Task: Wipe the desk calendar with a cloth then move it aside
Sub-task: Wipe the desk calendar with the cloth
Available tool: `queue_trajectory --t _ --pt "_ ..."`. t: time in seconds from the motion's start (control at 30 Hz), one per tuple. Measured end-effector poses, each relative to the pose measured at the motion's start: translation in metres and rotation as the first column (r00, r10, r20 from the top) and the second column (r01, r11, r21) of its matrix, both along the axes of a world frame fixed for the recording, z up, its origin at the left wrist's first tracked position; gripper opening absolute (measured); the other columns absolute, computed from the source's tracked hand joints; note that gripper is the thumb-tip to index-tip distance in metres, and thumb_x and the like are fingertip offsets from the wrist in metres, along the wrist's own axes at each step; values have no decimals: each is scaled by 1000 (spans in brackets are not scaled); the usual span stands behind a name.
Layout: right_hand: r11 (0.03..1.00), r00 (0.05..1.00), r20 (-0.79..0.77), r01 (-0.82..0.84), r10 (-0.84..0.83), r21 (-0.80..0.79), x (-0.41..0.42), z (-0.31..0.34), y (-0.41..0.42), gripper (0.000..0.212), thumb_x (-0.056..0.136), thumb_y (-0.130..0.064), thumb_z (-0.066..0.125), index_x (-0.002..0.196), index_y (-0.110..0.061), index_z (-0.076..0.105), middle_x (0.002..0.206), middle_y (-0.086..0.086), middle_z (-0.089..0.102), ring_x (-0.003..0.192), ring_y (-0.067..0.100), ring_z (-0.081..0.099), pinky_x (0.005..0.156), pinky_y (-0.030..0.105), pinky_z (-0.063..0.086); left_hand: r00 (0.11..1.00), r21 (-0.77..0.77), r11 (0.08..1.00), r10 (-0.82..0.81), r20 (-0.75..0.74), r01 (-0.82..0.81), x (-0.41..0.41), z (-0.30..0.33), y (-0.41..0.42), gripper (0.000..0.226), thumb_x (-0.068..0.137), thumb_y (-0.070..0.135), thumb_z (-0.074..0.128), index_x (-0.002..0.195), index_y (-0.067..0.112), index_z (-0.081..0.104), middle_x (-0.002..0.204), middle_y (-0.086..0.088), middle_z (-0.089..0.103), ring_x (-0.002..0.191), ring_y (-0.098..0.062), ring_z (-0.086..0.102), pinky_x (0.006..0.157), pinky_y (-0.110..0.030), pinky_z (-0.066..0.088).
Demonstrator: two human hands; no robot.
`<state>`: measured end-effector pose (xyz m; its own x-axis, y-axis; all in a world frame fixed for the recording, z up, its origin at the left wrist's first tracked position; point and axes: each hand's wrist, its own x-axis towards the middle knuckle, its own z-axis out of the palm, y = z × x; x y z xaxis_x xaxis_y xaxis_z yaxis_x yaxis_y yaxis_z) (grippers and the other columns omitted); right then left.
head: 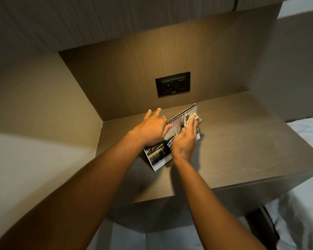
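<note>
Two bare forearms reach from the camera toward a desk calendar standing tent-fashion on a dark wood bedside shelf, just below the black wall socket. The right hand is closed around a crumpled grey cloth, pressing it against the upper part of the calendar's sloping front page, near the spiral binding. The left hand lies with fingers spread and grips nothing; it rests at the calendar's top left edge, apparently steadying it, though whether the palm truly bears on the binding cannot be told.

The wiping looks to be under way, with the lower photo panel of the calendar uncovered and the move aside not yet made. The main risk, judged from this stance, is that pressure from the cloth folds the light card tent flat or skids it back toward the socket wall, since only a loose open hand braces it. A hard stroke along the binding could also snag the cloth on the wire coils. The calendar sits directly under both hands, its near corner pointing toward the camera, well inside the shelf's front edge.
</note>
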<state>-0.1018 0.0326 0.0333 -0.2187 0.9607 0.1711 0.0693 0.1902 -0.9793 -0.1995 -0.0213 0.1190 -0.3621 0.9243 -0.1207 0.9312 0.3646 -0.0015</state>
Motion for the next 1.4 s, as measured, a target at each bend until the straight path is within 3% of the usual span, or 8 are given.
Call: queue_trajectory --t 0.1,0.47,0.7,0.87,0.97,1.2,1.3,1.4 --pt "999 998 13 -53 53 -12 1 -12 -41 57 103 -4 40 156 -19 25 167 10 18 154 25 14 114 20 21 1000 -4 1000 -9 8 9 -2 -1 0 57 106 45 29 139 2 47 150 -19 45 152 -27 8 121 -52 -1" --pt "995 1000 8 28 -27 -95 5 -1 19 58 101 1 42 154 -17 29 167 11 19 153 29 21 121 39 28 1000 -8 1000 15 7 -15 -2 -2 0 58 105 47 28 137 4 49 149 -18 46 152 -26 10 120 -49 -2" --pt "985 995 -12 -103 103 -138 6 -27 -76 63 99 4 44 155 -23 28 168 7 15 145 9 8 92 -13 14 1000 -11 1000 6 11 -6 -1 0 -1 59 106 46 28 143 2 43 154 -18 41 152 -27 9 122 -51 0" --pt "974 999 -47 -7 -4 -228 8 -5 -10 60 99 5 42 152 -22 34 167 7 21 151 26 24 120 35 31 1000 -26 1000 11 6 -11 0 1 -2 59 106 46 27 141 3 45 152 -20 43 152 -26 11 123 -51 2" --pt "968 996 -47 60 -73 -242 9 6 25 62 98 9 43 152 -20 33 164 9 28 151 28 27 119 47 34 1000 -30 999 21 2 -21 0 1 0 59 105 47 27 142 4 45 153 -20 40 152 -26 11 122 -50 2" --pt "966 999 -20 -51 47 -254 9 -22 -68 61 100 2 43 154 -23 28 168 0 15 137 0 15 87 -12 23 1000 -26 1000 13 -5 -13 0 1 0 58 106 44 29 143 1 42 153 -21 41 151 -28 13 122 -51 5" --pt "949 991 -113 -102 71 -300 9 -18 -86 64 97 10 44 153 -20 32 167 4 18 148 10 10 115 17 32 1000 -37 999 16 -7 -16 1 2 -1 59 106 45 28 145 2 40 155 -19 39 152 -27 12 122 -51 3" --pt "930 990 -135 -18 -34 -368 7 -4 -48 62 98 8 44 151 -21 35 166 4 23 149 24 28 116 39 38 1000 -29 1000 8 -15 -8 2 1 -2 59 106 44 28 143 1 42 153 -21 41 151 -28 13 122 -50 5"
